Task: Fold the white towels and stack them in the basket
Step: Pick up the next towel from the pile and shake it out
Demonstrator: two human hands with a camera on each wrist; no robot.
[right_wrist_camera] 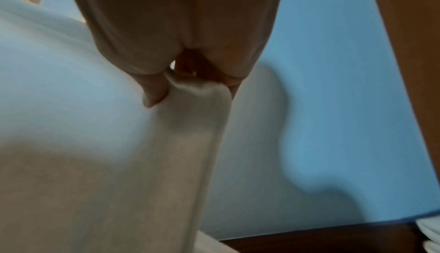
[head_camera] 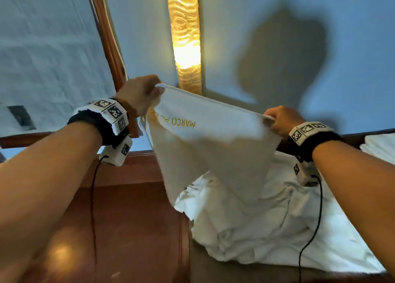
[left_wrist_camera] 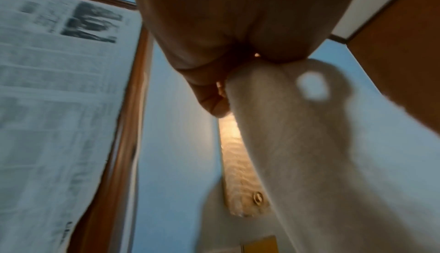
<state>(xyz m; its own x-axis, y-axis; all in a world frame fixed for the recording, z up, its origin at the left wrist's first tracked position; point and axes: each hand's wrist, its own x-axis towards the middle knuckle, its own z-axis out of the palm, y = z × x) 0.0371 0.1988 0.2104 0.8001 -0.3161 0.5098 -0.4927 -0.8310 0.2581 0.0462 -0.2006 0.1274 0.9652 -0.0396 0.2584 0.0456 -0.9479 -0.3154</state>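
Both my hands pinch 1 white towel's (head_camera: 205,137) top corners, left hand (head_camera: 139,93) and right hand (head_camera: 282,119), stretching it above the towel pile (head_camera: 267,229).

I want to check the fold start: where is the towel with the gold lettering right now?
In the head view, the towel hangs mid-frame, stretched between the left hand and right hand, above the pile of white towels.

At the top centre of the frame our right hand (right_wrist_camera: 176,31) pinches an edge of the white towel (right_wrist_camera: 95,144). The towel hangs across the left half, against a blue wall (right_wrist_camera: 333,69).
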